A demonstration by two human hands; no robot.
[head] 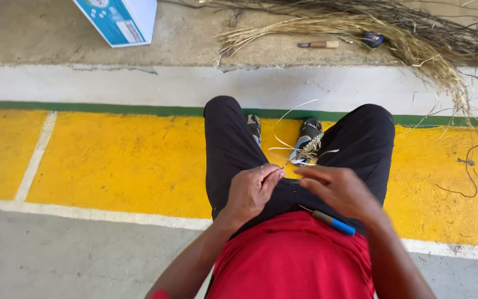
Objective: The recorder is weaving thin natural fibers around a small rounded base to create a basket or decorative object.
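Observation:
I sit with black trousers and a red shirt in view below me. My left hand [252, 190] pinches the near end of a small woven piece of pale straw [304, 150] that sticks out between my knees. Thin loose strands [283, 123] curl up from it. My right hand [338, 188] is blurred beside the left hand, fingers spread toward the straw; whether it touches a strand I cannot tell. A blue-handled tool [334, 222] lies across my lap under the right wrist.
A heap of dry straw and dark twigs [394, 30] lies on the concrete ahead, with a wooden-handled knife [319, 44] beside it. A blue and white box [118, 19] stands at top left. My shoes [308, 134] rest on a yellow painted floor band [117, 160].

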